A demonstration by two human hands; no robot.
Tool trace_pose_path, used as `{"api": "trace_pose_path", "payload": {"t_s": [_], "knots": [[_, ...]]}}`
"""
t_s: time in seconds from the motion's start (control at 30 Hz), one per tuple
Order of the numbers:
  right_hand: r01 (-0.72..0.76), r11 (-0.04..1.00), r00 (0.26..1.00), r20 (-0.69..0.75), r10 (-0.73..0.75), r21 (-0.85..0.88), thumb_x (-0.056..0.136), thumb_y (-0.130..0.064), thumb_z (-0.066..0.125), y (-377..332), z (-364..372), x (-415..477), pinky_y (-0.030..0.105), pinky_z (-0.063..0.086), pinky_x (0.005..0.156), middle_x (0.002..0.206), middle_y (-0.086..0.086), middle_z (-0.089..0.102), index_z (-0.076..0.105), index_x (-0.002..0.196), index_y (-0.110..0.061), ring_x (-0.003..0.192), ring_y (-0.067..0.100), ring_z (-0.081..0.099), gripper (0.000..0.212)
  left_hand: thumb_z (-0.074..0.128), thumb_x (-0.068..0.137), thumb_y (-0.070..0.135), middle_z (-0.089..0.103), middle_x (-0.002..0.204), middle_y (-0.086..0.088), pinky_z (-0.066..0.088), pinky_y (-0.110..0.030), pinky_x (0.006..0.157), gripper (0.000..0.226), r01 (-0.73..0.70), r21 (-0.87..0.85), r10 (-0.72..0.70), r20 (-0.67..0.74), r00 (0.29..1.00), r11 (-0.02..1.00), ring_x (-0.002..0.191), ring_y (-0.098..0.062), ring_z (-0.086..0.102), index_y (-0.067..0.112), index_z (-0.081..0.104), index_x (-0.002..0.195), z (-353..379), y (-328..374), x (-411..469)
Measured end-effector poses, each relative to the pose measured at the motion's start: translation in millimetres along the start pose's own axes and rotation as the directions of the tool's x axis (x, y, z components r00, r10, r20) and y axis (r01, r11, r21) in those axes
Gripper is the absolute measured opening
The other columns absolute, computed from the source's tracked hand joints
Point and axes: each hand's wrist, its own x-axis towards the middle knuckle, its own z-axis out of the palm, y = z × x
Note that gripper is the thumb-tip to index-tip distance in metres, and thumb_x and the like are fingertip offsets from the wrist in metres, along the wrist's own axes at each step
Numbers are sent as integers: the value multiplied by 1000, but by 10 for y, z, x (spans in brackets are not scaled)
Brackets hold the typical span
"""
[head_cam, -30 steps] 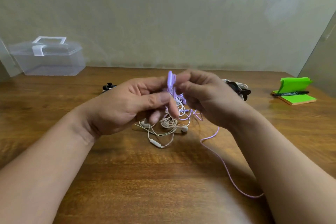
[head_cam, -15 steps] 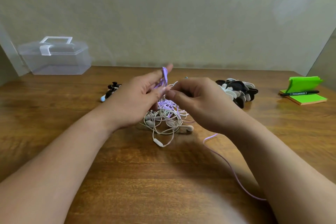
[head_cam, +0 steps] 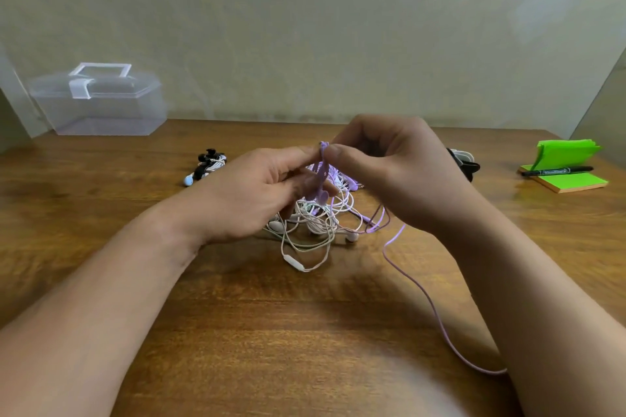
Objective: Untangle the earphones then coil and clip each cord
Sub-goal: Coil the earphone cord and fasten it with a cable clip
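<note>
Earphones point(head_cam: 315, 230) lie as a white tangle on the surface point(head_cam: 271, 332), directly below both hands. A purple cord point(head_cam: 437, 311) runs from the near right edge, beside the right forearm, across the surface and up into the hands.

Left hand point(head_cam: 257, 193): grip clenched on a bunch of purple loops, thumb against fingers. Right hand point(head_cam: 399, 173): grip pinching the top of the same bunch between thumb and forefinger. Both hands are raised above the tangle. Several purple strands hang down and pass among the white cords.

Judged step: coiling the purple cord while part of it is not yet free.

Hazards:
- Drawing slack through the white cords may tighten a knot or lift the whole tangle.
- Loops may slip off the left fingers if either pinch relaxes.
- The trailing length may catch on the right forearm.

Farther back:
- a clipped bundle point(head_cam: 206, 166) at left
- dark clips point(head_cam: 464, 161), mostly hidden behind the right hand
- a marker point(head_cam: 555, 171) on green notes point(head_cam: 576, 181) at right
- a clear box point(head_cam: 98, 101) far left, near the wall
</note>
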Motion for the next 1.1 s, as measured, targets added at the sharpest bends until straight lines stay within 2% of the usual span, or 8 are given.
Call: {"api": "trace_pose_path", "payload": {"t_s": [0.13, 0.27, 0.37, 0.53, 0.67, 0.77, 0.93, 1.1], "knots": [[50, 996, 999, -11, -49, 78, 93, -21, 80, 21, -23, 19, 36, 44, 58, 78, 14, 73, 74, 89, -12, 65, 24, 61, 11, 58, 103, 17, 74, 84, 11, 41, -12, 65, 33, -10, -92, 10, 1, 1000, 996, 68, 6, 53, 29, 66, 133, 1, 40, -15], [39, 962, 997, 54, -55, 269, 94, -20, 77, 21, -50, 37, 54, 54, 67, 85, 21, 75, 71, 92, -4, 74, 40, 70, 17, 63, 98, 20, 75, 90, -16, 38, -21, 58, 27, -17, -200, 36, 89, 995, 980, 68, -9, 50, 23, 74, 122, -55, 97, -62], [-72, 920, 990, 142, 18, 386, 92, -26, 75, 56, -71, 52, 40, 46, 66, 84, 17, 73, 73, 89, -8, 70, 29, 63, 18, 62, 98, 10, 77, 88, -1, 43, -14, 59, 29, 19, -261, 26, 167, 986, 965, 70, 0, 57, 12, 72, 125, -88, 106, -82], [-244, 845, 946, 308, 99, 477, 86, -22, 75, 103, -52, 46, 50, 44, 82, 78, 8, 71, 77, 80, -17, 80, 29, 60, 8, 64, 99, 12, 73, 98, -26, 44, -20, 57, 20, 26, -225, 41, 289, 956, 974, 72, -9, 55, 14, 78, 113, -89, 137, -108], [-228, 842, 939, 340, 57, 489, 82, -24, 76, 105, -85, 36, 32, 42, 64, 70, 2, 68, 76, 75, -19, 64, 17, 57, 9, 62, 101, 14, 69, 84, -17, 45, -22, 58, 16, 51, -192, 16, 333, 943, 980, 71, -11, 54, 6, 76, 102, -76, 137, -88], [-226, 853, 945, 319, 74, 471, 82, -26, 77, 131, -72, 59, 41, 42, 71, 74, 7, 67, 76, 77, -18, 71, 27, 54, 9, 59, 102, 10, 76, 91, -13, 44, -20, 59, 20, 63, -193, 6, 338, 941, 979, 75, -11, 56, 10, 76, 112, -79, 147, -85], [-285, 844, 939, 309, 151, 454, 95, -31, 71, 231, 15, 79, 31, 26, 56, 75, 16, 42, 73, 81, -13, 62, 25, 26, 23, 60, 94, 12, 77, 92, -17, 44, -12, 56, 42, 2, -436, 53, 115, 992, 900, 69, -5, 59, 25, 70, 133, -62, 162, -73], [-235, 929, 952, 260, 161, 287, 105, -27, 59, 170, 98, 35, 28, 38, 53, 62, 1, 41, 78, 104, -14, 57, 15, 38, 23, 59, 97, 19, 76, 101, -10, 32, -15, 45, 41, -122, -511, -42, -299, 953, 851, 45, -10, 35, 25, 64, 138, -107, 6, 78]]}}
